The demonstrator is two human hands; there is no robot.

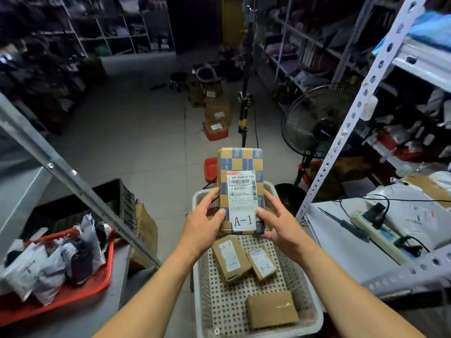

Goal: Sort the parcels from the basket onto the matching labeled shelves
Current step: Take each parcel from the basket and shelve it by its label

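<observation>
Being held up above the white perforated basket (308, 311): a brown parcel (240, 164) with blue checked tape, its white label reading "A-1" facing the camera. Gripping its lower left edge, the left hand (203, 222), thumb lying on the label's near corner and fingers curling round the side. Gripping the lower right edge, the right hand (280, 224), thumb pressing the label beside the "A-1" and fingers wrapping behind. Sitting squarely between the two hands, near the middle of the scene, upright and tilting slightly away.

Lying in the basket just below: two small cartons marked "A-1", one on the left (230, 258) and one on the right (262, 263), touching side by side, and nearer still a plain brown box (272, 309) with its label hidden.

Standing to the near left, a red tray (80, 292) heaped with grey and black mailer bags on a grey shelf. Rising on the right, a white slotted shelf upright (358, 108), with a power strip (377, 234) resting on the shelf beside it. Standing farther right of centre, a black floor fan (319, 120); scattering across the far tiled floor, more cardboard boxes (217, 111).
</observation>
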